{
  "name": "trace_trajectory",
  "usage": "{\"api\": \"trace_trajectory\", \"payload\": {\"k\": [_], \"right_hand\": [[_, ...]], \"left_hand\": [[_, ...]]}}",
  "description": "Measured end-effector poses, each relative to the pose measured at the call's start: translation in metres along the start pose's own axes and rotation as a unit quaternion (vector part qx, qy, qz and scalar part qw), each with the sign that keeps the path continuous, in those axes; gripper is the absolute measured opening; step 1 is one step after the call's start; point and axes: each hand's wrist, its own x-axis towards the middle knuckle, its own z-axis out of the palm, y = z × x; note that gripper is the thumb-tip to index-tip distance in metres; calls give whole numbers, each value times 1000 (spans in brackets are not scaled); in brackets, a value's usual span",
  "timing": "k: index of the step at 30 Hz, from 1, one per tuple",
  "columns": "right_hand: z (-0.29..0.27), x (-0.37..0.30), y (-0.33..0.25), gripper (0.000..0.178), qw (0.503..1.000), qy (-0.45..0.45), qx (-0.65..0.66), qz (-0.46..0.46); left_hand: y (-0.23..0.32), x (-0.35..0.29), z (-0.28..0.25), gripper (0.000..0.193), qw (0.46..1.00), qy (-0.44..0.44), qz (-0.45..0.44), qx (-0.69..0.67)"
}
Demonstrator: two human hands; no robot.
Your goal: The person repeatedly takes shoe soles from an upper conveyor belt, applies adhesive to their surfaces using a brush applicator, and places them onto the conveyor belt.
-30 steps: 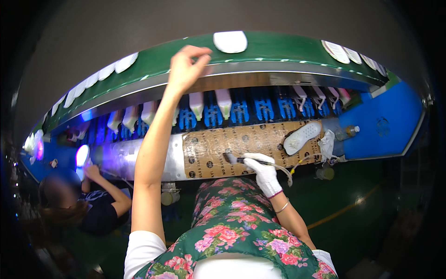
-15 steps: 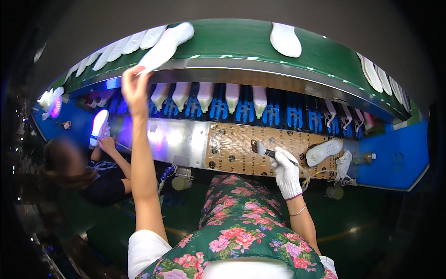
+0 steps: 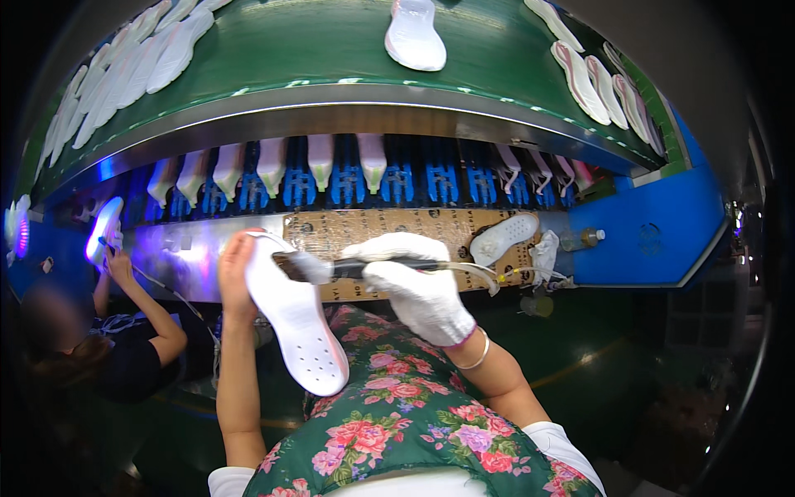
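One white sole (image 3: 302,331), with small holes and a pinkish edge, held at a slant in the centre-left of the frame; its upper end is gripped along the left by the bare left hand (image 3: 238,277), and its lower end is placed in front of the flowered apron (image 3: 406,398). One brush (image 3: 352,267), black-handled, clasped in the white-gloved right hand (image 3: 418,294), to the right of the sole; its dark bristles are laid over the sole's upper end, though whether contact is made cannot be told. The two hands are kept apart, with the sole's upper part and the brush head between them. One pale hose (image 3: 484,273), seen running rightward from beside the brush handle. One second sole (image 3: 505,238), rested on a brown cardboard sheet (image 3: 397,224) right of centre. One white cloth (image 3: 545,251) and one clear bottle (image 3: 581,240), placed just beyond, near a blue panel (image 3: 654,219) at centre right. One green belt (image 3: 306,45) across the top, on which a single sole (image 3: 416,37) is set near the middle, with further soles grouped at upper left and upper right. One brightly lit sole (image 3: 104,228), held by a co-worker's hand (image 3: 122,267) at centre left.
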Motion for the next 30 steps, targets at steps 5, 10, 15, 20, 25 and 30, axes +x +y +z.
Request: {"api": "trace_trajectory", "payload": {"k": [5,10,15,20,25,30], "right_hand": [[1,1,11,22,994,-1,-105,-2],[-10,2,4,22,985,-35,-167,-33],[-12,4,-6,19,948,-30,-293,-119],[-9,10,-12,20,919,-10,-339,-201],[-8,26,-14,25,791,-32,-466,-396],[-6,27,-8,33,706,-46,-569,-420]], "left_hand": [[-74,-29,23,41,963,-43,-166,-210],[-78,-77,31,110,878,-239,-277,-308],[-66,-69,59,116,809,-232,-341,-419],[-29,-52,91,123,839,-219,-266,-421],[-30,-56,110,120,846,-183,-243,-438],[-47,-63,115,103,929,-191,-185,-256]]}}
